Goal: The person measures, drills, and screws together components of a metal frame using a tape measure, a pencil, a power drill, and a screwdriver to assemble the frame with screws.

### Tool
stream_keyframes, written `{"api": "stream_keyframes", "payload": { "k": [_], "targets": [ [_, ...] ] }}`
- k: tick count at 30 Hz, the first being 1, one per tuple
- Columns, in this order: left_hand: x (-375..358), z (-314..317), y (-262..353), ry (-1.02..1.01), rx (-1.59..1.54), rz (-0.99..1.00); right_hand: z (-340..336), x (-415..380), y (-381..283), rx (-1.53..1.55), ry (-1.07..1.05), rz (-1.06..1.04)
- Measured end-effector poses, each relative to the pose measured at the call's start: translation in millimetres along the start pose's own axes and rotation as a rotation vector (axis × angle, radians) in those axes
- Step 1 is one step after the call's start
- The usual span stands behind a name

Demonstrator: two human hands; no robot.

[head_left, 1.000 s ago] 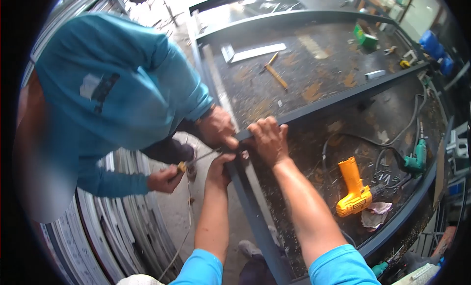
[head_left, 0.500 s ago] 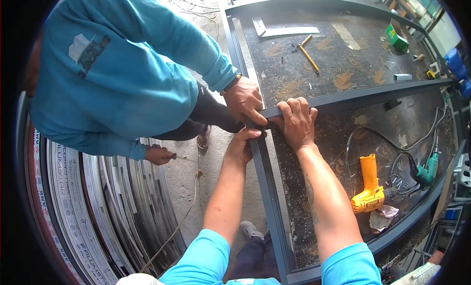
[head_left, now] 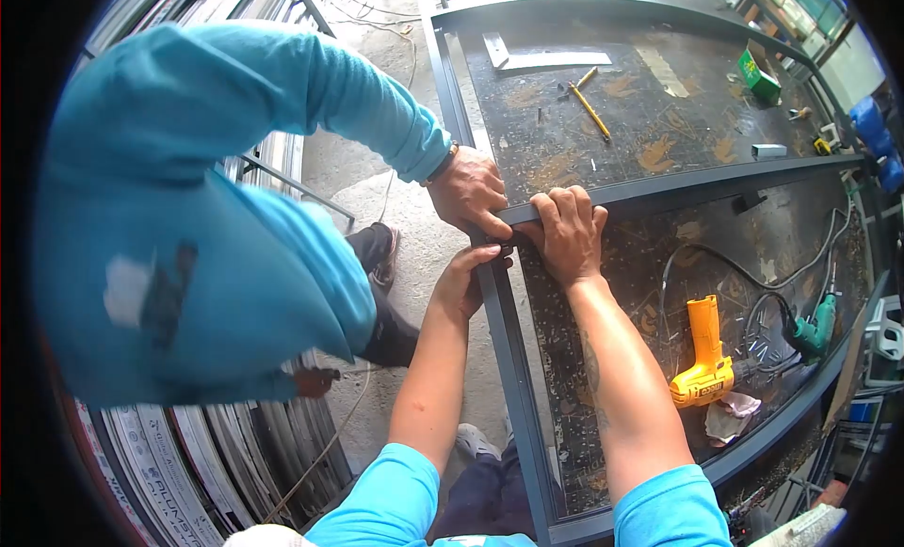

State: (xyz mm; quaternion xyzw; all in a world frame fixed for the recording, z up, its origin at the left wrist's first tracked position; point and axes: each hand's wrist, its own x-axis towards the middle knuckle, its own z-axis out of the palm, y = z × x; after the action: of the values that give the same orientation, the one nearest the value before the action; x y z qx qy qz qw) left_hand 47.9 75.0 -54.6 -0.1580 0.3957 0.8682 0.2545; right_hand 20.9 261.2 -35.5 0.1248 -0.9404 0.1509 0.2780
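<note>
A dark grey metal frame lies on the black work table, with a crossbar joining its side rail. My right hand is closed over the crossbar just right of the joint, fingers wrapped over its far side. At the side rail, just below the joint, my left hand grips the outer edge with the thumb on top; its other fingers are partly hidden. A co-worker's hand presses on the joint between my hands. That person's other hand, low at their side, holds a small dark object, blurred.
On the table are a yellow cordless drill, a green corded power tool, a crumpled cloth, loose screws, a yellow-handled hammer and a green box. Stacked metal profiles stand at left. A cable crosses the floor.
The co-worker's body has swung lower and leftward, and their free hand has moved down. Their other hand stays on the joint. My two hands hold the same places.
</note>
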Motion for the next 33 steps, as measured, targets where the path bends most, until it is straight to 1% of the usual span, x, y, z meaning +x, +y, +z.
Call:
{"api": "stream_keyframes", "payload": {
  "k": [7,12,16,18,19,20,22,26,33],
  "targets": [
    [-4.3,3.1,3.0,0.009,0.019,-0.041,3.5,-1.3,1.5,-0.008,-0.007,0.010],
    [-2.1,5.7,0.2,0.070,0.065,0.016,4.4,-1.9,2.5,-0.005,0.012,0.008],
    [-3.8,8.6,-2.2,0.091,0.058,0.015,4.9,-2.0,2.6,0.000,0.021,0.001],
    [-3.4,7.7,-5.1,0.094,0.058,0.101,5.4,-5.3,1.2,-0.003,0.023,0.016],
    [-5.0,8.5,-5.8,0.060,0.066,0.171,4.7,-5.0,0.4,0.003,0.018,0.023],
    [-6.8,8.8,-2.3,0.055,0.076,0.173,2.9,-2.6,0.0,0.008,0.016,0.025],
    [-5.6,5.7,0.4,0.053,0.018,-0.019,4.2,-2.3,0.9,0.002,0.052,0.020],
    [-3.5,0.0,-6.6,0.053,0.002,0.016,4.8,-0.4,2.3,-0.014,0.025,0.013],
    [-6.0,4.0,-5.7,0.030,-0.048,-0.002,3.1,-1.0,1.3,0.009,0.042,0.033]
  ]
}}
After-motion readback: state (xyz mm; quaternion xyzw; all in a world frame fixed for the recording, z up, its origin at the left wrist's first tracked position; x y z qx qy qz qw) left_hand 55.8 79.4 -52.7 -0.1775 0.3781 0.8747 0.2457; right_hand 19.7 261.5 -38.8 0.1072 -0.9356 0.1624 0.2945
